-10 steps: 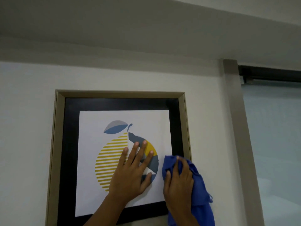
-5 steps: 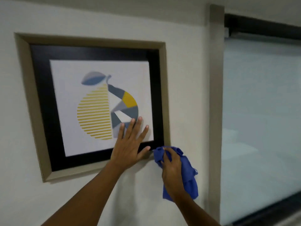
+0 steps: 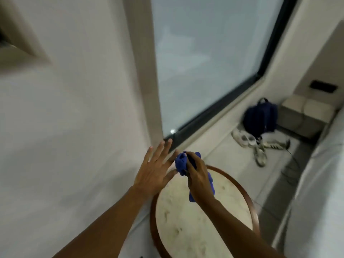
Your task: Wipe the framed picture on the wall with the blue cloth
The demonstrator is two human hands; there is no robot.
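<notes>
A pale wall point(image 3: 70, 127) fills the space left of my fingers; the frame point(image 3: 20, 43) shows only as a blurred corner far up and left of them, well apart. A window point(image 3: 201, 62) rises beyond my fingertips. Below my hands sits a round table point(image 3: 249, 198), its rim under my right wrist. My left hand point(image 3: 154, 172) is spread flat, empty. My right hand point(image 3: 198, 175) is closed around the bunched cloth point(image 3: 181, 163). I judge wiping done; I should lower the cloth over the table, where room is open.

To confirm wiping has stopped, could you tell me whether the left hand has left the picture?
Yes: the left hand has dropped well below the frame corner.
</notes>
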